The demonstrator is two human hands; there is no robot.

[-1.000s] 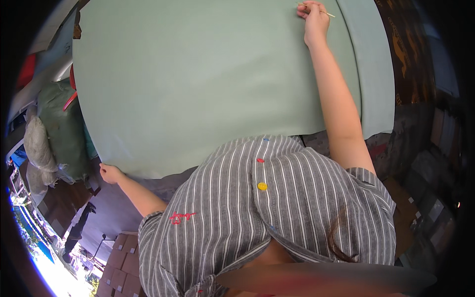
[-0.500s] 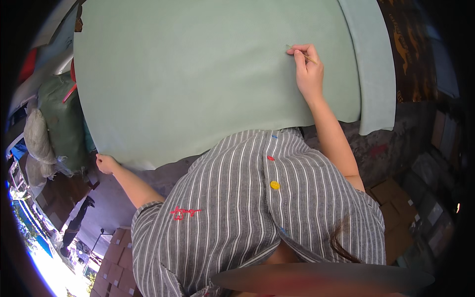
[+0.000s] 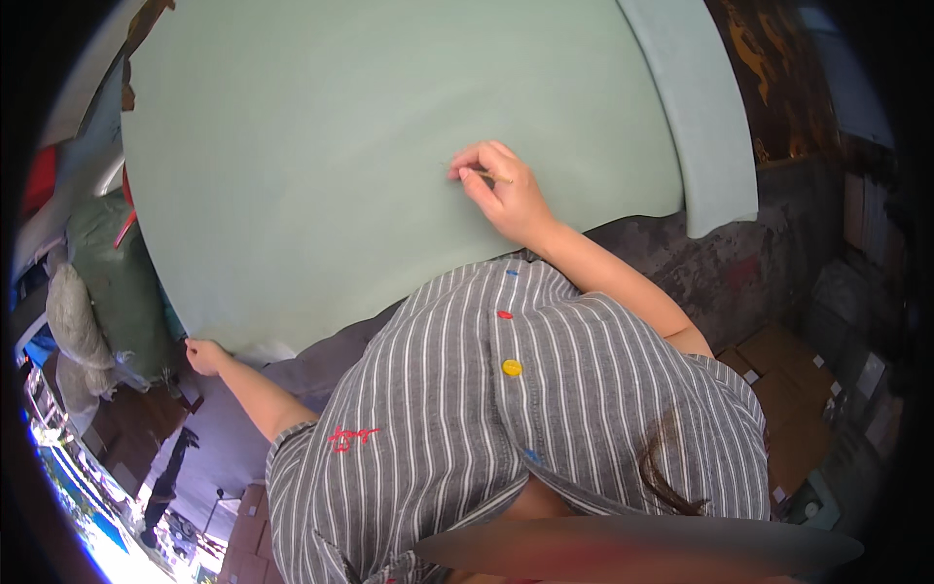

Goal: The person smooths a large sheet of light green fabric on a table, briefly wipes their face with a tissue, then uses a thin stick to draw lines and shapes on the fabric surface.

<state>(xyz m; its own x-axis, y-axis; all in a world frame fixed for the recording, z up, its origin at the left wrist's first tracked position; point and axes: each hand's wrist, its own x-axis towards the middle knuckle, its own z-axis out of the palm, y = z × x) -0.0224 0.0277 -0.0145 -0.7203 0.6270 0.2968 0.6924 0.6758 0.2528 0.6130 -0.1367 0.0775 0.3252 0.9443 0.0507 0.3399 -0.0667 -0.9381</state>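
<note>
A large pale green sheet (image 3: 321,175), smooth like leather, spreads out in front of me. Over its near middle, my right hand (image 3: 508,195) pinches a thin yellowish pen-like stick (image 3: 494,177) between thumb and fingers. The tip end of the stick is blurred, and I cannot tell whether it touches the sheet. At the near left corner of the sheet, my left hand (image 3: 203,357) is closed with its fingers curled in. What lies between those fingers, if anything, is hidden.
A second pale strip of sheet (image 3: 696,117) runs along the right side, beside a dark cloth with orange patterns (image 3: 764,58). Stuffed green (image 3: 117,282) and whitish sacks (image 3: 76,307) stand at the left. Cardboard boxes (image 3: 793,389) are stacked low at the right.
My right hand has swept left and nearer to me over the sheet, still pinching the stick. My left hand stays by the corner. The whole view has shifted slightly.
</note>
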